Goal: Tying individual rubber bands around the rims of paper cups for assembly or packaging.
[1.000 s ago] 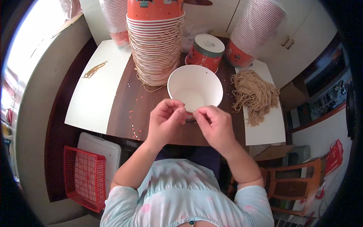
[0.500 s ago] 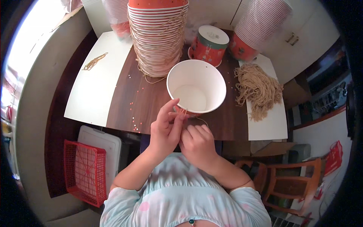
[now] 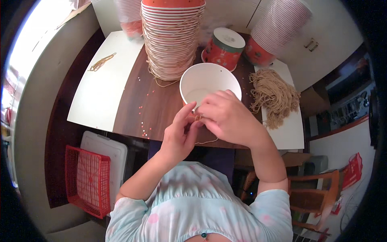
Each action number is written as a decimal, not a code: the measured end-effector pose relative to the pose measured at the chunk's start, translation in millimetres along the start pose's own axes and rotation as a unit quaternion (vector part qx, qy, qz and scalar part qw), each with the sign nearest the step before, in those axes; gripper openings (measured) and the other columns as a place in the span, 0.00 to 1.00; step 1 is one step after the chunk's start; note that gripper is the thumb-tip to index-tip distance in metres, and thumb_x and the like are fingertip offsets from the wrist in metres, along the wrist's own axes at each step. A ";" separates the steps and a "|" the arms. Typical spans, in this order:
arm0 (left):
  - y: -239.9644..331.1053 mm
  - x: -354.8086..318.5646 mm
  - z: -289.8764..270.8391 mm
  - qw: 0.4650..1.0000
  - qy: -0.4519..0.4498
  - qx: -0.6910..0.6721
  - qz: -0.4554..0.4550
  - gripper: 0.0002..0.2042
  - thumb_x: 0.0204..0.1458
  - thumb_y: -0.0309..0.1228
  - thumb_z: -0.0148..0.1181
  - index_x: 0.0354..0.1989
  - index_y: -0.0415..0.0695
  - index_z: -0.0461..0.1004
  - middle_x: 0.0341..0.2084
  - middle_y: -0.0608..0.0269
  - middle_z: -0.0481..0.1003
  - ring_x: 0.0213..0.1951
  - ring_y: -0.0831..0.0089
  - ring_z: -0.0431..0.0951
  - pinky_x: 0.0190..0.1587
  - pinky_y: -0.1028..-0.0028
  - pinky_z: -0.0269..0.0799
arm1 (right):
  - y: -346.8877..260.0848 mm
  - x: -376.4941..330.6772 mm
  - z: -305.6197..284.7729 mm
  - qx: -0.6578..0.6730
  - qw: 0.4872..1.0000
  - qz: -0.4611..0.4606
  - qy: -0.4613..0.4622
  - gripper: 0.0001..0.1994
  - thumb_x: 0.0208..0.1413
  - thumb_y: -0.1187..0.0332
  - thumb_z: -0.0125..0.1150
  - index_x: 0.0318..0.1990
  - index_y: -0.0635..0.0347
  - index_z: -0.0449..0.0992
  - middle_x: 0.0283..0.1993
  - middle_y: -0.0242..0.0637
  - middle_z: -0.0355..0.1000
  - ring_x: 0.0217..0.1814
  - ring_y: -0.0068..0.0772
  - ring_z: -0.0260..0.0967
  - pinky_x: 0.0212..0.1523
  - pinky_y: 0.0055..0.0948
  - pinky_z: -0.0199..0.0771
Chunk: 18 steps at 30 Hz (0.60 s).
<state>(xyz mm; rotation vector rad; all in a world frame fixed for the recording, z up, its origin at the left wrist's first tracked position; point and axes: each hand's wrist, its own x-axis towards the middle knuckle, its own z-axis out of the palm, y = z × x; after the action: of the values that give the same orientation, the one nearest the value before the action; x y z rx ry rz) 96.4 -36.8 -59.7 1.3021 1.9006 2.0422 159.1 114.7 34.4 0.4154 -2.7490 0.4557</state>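
A white paper bowl with a red outside (image 3: 207,80) stands open on the brown table (image 3: 137,105). My left hand (image 3: 177,135) and my right hand (image 3: 225,115) meet at its near rim. Both pinch a thin tan string (image 3: 201,141) that loops down below my fingers. My right hand covers part of the bowl's front edge, so where the string joins the bowl is hidden.
A tall stack of red-and-white bowls (image 3: 171,38) tied with string stands behind. A lidded red tub (image 3: 223,48), another tilted bowl stack (image 3: 278,28), a pile of tan strings (image 3: 274,94), loose strings (image 3: 100,62) on a white board, a red basket (image 3: 86,179) on the floor.
My hands slid back from the bowl's rim toward my body, then rose again; my right hand now lies over the bowl's front edge. The view tipped closer to the table.
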 end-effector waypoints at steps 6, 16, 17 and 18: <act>2.8 -2.4 -4.8 1.000 -0.016 -0.001 -0.006 0.25 0.53 0.16 0.53 0.60 0.39 0.58 0.31 0.57 0.76 0.28 0.76 0.75 0.33 0.78 0.71 | -2.0 -5.1 7.5 0.004 1.000 -0.012 0.013 0.05 0.42 0.73 0.60 0.27 0.58 0.70 0.31 0.36 0.65 0.37 0.41 0.66 0.40 0.38 0.63; -13.4 -6.4 -3.1 0.945 0.090 0.236 0.210 0.22 0.46 0.16 0.59 0.52 0.37 0.67 0.32 0.53 0.75 0.23 0.74 0.73 0.25 0.76 0.69 | -37.6 -44.4 90.1 0.001 0.942 0.192 0.276 0.07 0.44 0.76 0.63 0.33 0.60 0.73 0.30 0.37 0.68 0.28 0.39 0.70 0.29 0.33 0.72; -13.4 -7.8 -2.5 0.945 0.094 0.248 0.191 0.21 0.46 0.16 0.59 0.51 0.36 0.68 0.32 0.54 0.76 0.23 0.78 0.72 0.25 0.78 0.69 | -36.3 -43.8 98.2 0.017 0.935 0.192 0.297 0.08 0.45 0.75 0.63 0.35 0.61 0.74 0.32 0.37 0.70 0.29 0.40 0.72 0.29 0.33 0.74; -9.1 -10.2 -1.0 0.945 0.090 0.250 0.189 0.21 0.46 0.16 0.59 0.51 0.36 0.68 0.32 0.54 0.76 0.23 0.78 0.72 0.25 0.78 0.69 | -36.0 -42.0 104.5 0.021 0.934 0.195 0.298 0.08 0.45 0.75 0.63 0.35 0.61 0.74 0.32 0.37 0.70 0.29 0.40 0.72 0.29 0.33 0.74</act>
<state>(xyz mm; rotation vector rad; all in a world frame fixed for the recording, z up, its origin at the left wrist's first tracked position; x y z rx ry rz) 97.9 -41.2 -72.6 1.7600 2.5448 1.9576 181.5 54.7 -64.9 -0.2438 -2.2140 0.6159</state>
